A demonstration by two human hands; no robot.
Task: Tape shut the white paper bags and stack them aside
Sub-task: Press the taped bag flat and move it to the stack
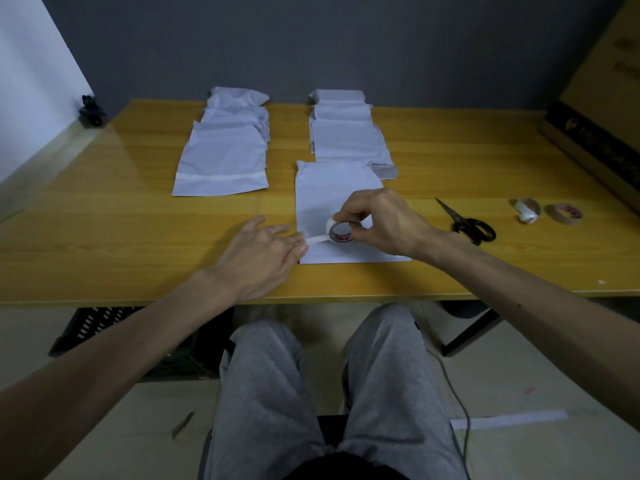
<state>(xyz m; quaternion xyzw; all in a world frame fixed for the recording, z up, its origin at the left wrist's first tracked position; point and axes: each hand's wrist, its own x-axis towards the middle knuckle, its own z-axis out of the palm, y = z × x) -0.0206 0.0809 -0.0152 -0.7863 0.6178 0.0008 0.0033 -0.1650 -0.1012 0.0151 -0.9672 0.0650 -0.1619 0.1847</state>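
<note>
Right hand point(377, 223) curls thumb and fingers round a tape roll point(341, 232), held on edge over the near part of a white paper bag point(332, 192); whether the roll touches the paper cannot be told. At nine o'clock from it, the left hand point(256, 258) lies low on the bench point(104, 220), fingers stretched forward and pinching the free end of the tape strip point(317, 240), which runs taut from the roll across the bag's left edge. The bag lies flat near the bench's front edge, mouth end toward the person.

At twelve o'clock from the bag, just beyond and overlapping its far corner, sits the right pile point(346, 133) of white bags. At ten o'clock, well apart, is the left pile point(221, 161), its top bag crossed by a band of tape near its front end.

At three o'clock lie black-handled scissors point(467, 223), then a white roll point(526, 210) and a brown roll point(566, 213). A cardboard box point(606, 116) stands at two o'clock.
</note>
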